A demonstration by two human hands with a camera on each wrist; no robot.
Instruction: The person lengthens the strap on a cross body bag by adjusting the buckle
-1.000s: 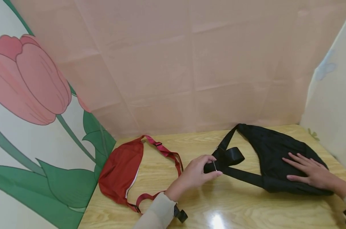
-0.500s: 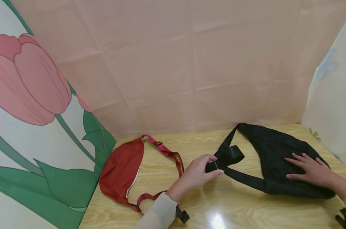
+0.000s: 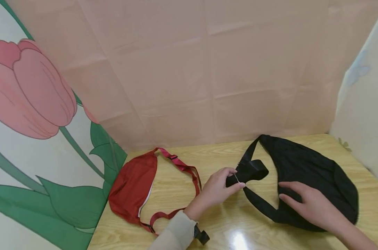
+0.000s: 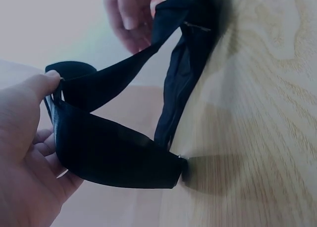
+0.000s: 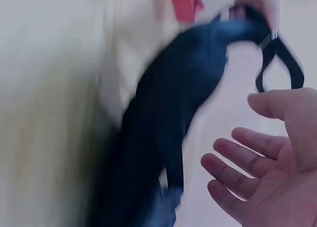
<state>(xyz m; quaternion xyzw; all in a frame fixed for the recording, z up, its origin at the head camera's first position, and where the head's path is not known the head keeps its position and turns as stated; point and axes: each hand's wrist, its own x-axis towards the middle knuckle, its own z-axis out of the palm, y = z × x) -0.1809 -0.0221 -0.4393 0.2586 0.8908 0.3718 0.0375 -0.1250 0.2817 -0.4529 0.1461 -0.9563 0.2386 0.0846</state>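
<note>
A black crescent-shaped sling bag (image 3: 323, 166) lies on the right of the wooden table. Its wide strap (image 3: 260, 205) loops out to the left. My left hand (image 3: 214, 187) pinches that strap at a thin metal slider (image 3: 236, 177), between thumb and fingers. In the left wrist view the strap (image 4: 114, 148) hangs in a broad fold below the thumb. Over the bag's near left part is my right hand (image 3: 312, 205), fingers spread and loosely bent. The right wrist view has this hand (image 5: 272, 162) holding nothing, beside the blurred bag (image 5: 163, 103).
A red waist bag (image 3: 132, 189) lies on the left of the table (image 3: 176, 180), its red strap (image 3: 193, 173) reaching behind my left wrist. A pinkish-brown sheet (image 3: 176, 76) hangs at the back. Tulip-printed panel (image 3: 35, 90) on the left, pale wall (image 3: 364, 114) on the right.
My right hand has come off the bag's right part and moved left, towards the strap end. The bag's near side has shifted towards me and left. My left hand keeps its hold.
</note>
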